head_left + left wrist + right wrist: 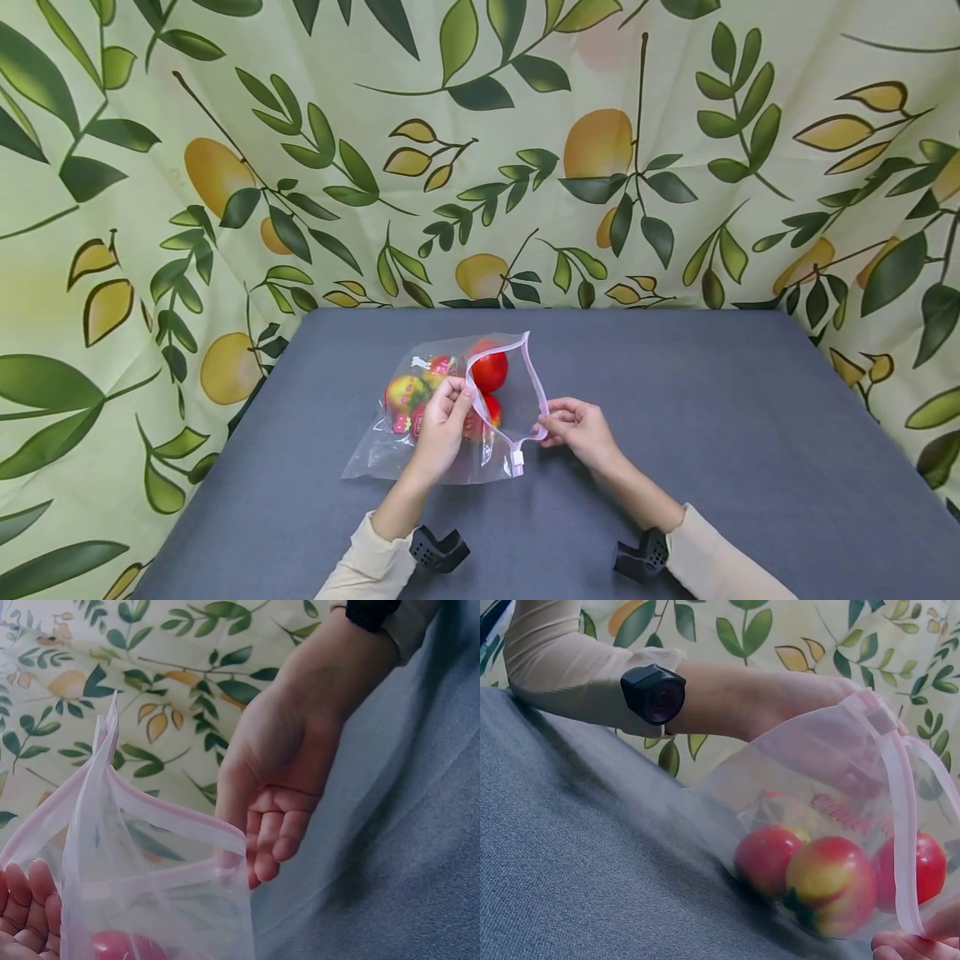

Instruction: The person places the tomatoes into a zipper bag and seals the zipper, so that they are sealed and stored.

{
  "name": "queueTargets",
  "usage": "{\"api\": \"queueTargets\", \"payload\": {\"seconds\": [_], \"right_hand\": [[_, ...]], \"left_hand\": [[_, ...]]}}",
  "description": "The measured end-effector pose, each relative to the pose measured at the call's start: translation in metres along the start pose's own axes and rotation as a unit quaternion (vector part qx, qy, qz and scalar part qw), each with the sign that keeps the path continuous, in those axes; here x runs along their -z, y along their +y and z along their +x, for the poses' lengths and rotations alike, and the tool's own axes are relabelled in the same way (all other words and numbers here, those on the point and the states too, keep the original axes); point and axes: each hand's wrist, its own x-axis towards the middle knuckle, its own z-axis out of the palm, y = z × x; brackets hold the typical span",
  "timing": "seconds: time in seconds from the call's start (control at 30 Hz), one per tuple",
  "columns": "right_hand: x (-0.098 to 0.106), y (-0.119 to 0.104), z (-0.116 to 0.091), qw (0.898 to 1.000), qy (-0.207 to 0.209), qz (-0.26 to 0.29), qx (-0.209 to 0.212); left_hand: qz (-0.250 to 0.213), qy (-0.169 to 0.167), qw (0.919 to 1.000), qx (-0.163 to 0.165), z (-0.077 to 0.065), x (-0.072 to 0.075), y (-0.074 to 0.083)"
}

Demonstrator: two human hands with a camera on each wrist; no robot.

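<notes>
A clear plastic slider zip bag with a pink-edged mouth lies on the table, its mouth spread apart. My left hand pinches the near left side of the rim between thumb and fingers. On the opposite side, my right hand pinches the rim near the white slider. Inside the bag are several round fruits, among them a glossy red one by the mouth and a yellow-red one. The right wrist view shows a yellow-red fruit beside red ones; their exact kind is unclear.
The dark grey table extends around the bag on all sides. Behind it hangs a leaf-and-fruit patterned cloth, which also runs along both sides. Black mounts are worn on both wrists.
</notes>
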Motion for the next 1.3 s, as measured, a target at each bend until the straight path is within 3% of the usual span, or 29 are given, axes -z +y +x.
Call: {"api": "queueTargets", "payload": {"seconds": [0.4, 0.8, 1.3], "right_hand": [[0.003, 0.001, 0.001, 1.0, 0.007, -0.004, 0.004], [0.005, -0.001, 0.003, 0.999, 0.036, -0.035, -0.006], [0.011, 0.004, 0.004, 0.998, 0.054, -0.044, -0.011]], "left_hand": [[0.051, -0.017, 0.9985, 0.003, 0.003, -0.009, -0.007], [0.061, -0.032, 0.9976, -0.008, 0.006, -0.021, -0.018], [0.082, -0.08, 0.9932, 0.018, 0.007, -0.034, -0.032]]}}
